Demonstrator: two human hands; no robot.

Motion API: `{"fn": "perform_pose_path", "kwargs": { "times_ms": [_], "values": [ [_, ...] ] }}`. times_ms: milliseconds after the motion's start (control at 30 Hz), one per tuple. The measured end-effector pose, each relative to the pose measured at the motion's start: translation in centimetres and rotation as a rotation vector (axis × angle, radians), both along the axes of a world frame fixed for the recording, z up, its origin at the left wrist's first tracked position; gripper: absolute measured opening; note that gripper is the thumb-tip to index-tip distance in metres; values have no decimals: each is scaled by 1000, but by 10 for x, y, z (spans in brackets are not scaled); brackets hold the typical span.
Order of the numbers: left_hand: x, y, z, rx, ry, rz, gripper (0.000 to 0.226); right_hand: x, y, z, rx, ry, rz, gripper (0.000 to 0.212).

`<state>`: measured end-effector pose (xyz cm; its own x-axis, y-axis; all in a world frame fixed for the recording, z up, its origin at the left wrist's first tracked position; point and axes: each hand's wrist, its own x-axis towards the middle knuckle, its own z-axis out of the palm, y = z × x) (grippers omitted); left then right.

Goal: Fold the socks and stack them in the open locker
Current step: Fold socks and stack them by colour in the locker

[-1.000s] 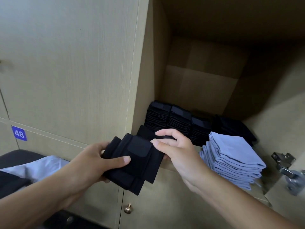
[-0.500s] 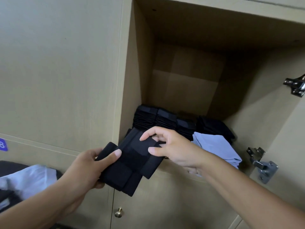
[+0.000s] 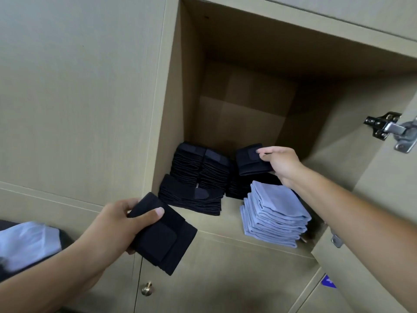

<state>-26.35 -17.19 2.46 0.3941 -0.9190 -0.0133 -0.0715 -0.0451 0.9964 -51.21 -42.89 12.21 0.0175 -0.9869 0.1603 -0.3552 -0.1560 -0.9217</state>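
My left hand (image 3: pixel 115 224) grips a folded black sock (image 3: pixel 163 236) in front of the locker, below its shelf edge. Inside the open locker (image 3: pixel 228 219), my right hand (image 3: pixel 281 163) pinches a second folded black sock (image 3: pixel 249 159) above a black stack at the back right. Two tall black sock stacks (image 3: pixel 200 164) stand at the back left, and a lower black stack (image 3: pixel 191 198) lies in front of them. A pile of folded light blue socks (image 3: pixel 274 213) sits at the front right, under my right forearm.
The locker door with metal hinges (image 3: pixel 390 131) hangs open on the right. A brass knob (image 3: pixel 147 288) marks the closed door below. Light blue and dark cloth (image 3: pixel 24 242) lies at the far left. Closed locker fronts (image 3: pixel 79 98) fill the left side.
The two black socks were held together at the shelf edge. My right hand has carried one up and back into the locker, while my left hand kept the other.
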Motion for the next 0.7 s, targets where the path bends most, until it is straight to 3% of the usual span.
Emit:
{"fn": "perform_pose_path", "kwargs": {
  "times_ms": [233,433,700],
  "values": [
    [0,-6,-8,2,-44,-27,14,5,-28,-5,122,-43,3,25],
    [-2,-8,-10,12,-50,-19,14,17,-42,-16,162,28,-54,27],
    [0,-11,-13,39,-67,-32,15,25,-47,-12,6,468,-126,9]
  ]
}}
